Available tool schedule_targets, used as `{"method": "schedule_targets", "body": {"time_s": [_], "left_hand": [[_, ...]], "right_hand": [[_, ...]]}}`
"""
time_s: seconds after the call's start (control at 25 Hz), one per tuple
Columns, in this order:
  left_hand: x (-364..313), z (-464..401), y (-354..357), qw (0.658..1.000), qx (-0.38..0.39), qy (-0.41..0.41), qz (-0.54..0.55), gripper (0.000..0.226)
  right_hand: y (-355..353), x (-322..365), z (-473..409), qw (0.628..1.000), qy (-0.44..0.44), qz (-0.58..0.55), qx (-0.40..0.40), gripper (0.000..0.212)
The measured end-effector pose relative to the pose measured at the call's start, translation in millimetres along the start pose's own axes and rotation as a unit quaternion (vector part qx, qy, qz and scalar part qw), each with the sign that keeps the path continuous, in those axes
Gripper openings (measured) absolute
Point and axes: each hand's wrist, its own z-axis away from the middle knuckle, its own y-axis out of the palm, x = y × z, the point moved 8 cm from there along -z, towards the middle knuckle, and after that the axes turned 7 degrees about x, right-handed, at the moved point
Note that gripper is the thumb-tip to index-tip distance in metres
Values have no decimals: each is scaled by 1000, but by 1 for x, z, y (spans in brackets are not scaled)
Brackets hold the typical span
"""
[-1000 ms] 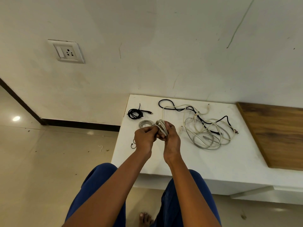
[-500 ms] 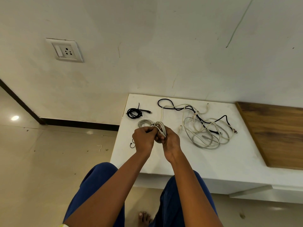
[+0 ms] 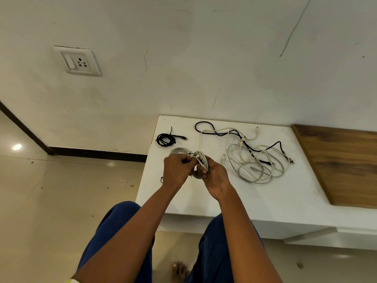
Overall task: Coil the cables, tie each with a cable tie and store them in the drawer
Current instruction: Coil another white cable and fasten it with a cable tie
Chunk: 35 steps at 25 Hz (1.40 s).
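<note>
White coil [image 3: 201, 160] upright between hands [image 3: 195, 172]

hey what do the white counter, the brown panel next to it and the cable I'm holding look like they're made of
White counter: probably painted or laminated board or stone; smooth, matte, uniform white, no grain.
Brown panel: wood or wood-look laminate; streaky grain, low sheen.
White cable coil, held by the left hand and right hand: likely plastic- or rubber-jacketed wire; smooth, bends into loose loops.
</note>
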Motion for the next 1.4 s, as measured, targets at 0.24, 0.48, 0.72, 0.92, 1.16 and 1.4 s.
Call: {"method": "schedule_targets", "body": {"time_s": [0.24, 0.48, 0.72, 0.92, 1.16, 1.4], "left_hand": [[-3, -2, 5, 995, 52, 39, -73, 30], [20, -2, -5, 998, -17, -63, 10, 28], [10, -6, 0, 998, 44, -1, -45, 18], [13, -8, 0, 994, 71, -1, -78, 24], [12, -7, 4, 991, 102, 9, -82, 23], [14, -4, 12, 988, 140, -13, -58, 16]], "right_hand": [[1, 3, 2, 1000, 14, 16, 15, 32], [6, -8, 2, 998, 47, 26, 18, 33], [2, -11, 5, 996, 79, 15, 39, 34], [2, -12, 7, 996, 81, 31, 37, 33], [2, -8, 6, 997, 53, 50, 4, 29], [-8, -4, 4, 996, 40, 68, -35, 30]]}}
